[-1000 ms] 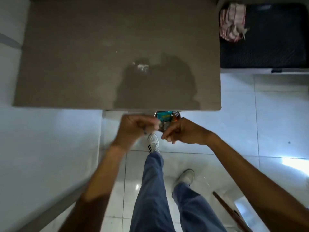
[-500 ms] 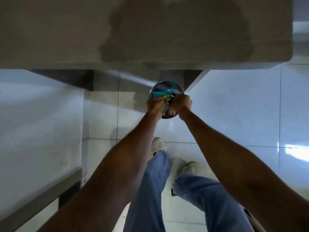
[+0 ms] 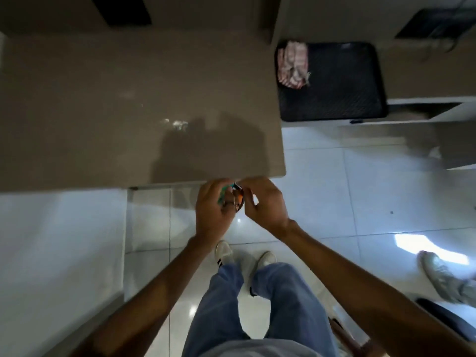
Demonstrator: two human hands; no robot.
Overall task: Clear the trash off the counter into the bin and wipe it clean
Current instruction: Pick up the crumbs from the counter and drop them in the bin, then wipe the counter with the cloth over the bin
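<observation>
A small round bin (image 3: 239, 195) stands on the white floor just below the counter's front edge, mostly hidden by my hands. A teal wrapper (image 3: 223, 193) and something orange show inside it. My left hand (image 3: 212, 211) hovers over the bin's left side with bent fingers, and I cannot tell whether they hold the wrapper. My right hand (image 3: 266, 202) is over the right side, thumb and fingers apart and holding nothing. The grey-brown counter (image 3: 116, 99) has a few pale crumbs (image 3: 177, 123) near its middle. A striped cloth (image 3: 293, 64) lies on a black mat (image 3: 342, 83) to the right.
My legs in jeans and white shoes (image 3: 224, 249) stand on the glossy tiles behind the bin. Another person's shoe (image 3: 438, 276) and a dark object (image 3: 443, 318) are at the lower right. A white panel (image 3: 51, 253) runs along the left.
The view has risen and the counter top, cloth and mat are back in sight. My hands have lifted from down at the bin's rim and now sit higher above it.
</observation>
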